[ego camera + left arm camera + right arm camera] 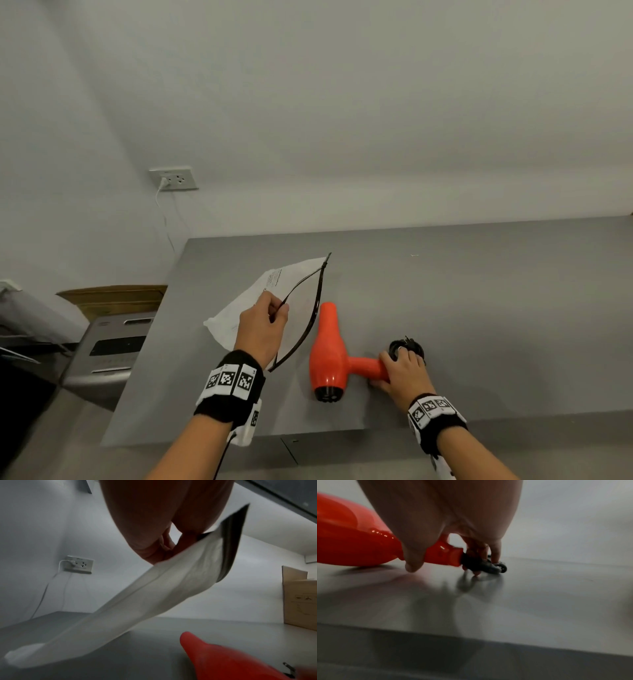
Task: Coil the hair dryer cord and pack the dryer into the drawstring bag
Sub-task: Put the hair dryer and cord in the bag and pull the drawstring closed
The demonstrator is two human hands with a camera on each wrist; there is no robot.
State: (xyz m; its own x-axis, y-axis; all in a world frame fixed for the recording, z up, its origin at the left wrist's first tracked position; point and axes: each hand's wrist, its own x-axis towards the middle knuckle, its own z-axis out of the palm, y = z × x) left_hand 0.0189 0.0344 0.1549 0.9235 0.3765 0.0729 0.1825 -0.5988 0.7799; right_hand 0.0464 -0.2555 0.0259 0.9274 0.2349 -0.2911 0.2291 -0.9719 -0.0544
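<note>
Now a person is standing at a grey bench [479, 274]. Their left hand [262, 329] is pinching the dark-edged mouth of a white drawstring bag [253, 301], fingers [164, 543] clamped on it, lifting that edge while the far end is resting on the bench. Just beside it, an orange hair dryer [327, 356] is lying flat. Their right hand [402, 371] is gripping its handle, fingers curled round it, touching the coiled black cord [409, 346].

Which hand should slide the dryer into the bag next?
Right. The right hand already holds the hair dryer by its handle, beside the coiled cord. The left hand is busy lifting the bag mouth open.
</note>
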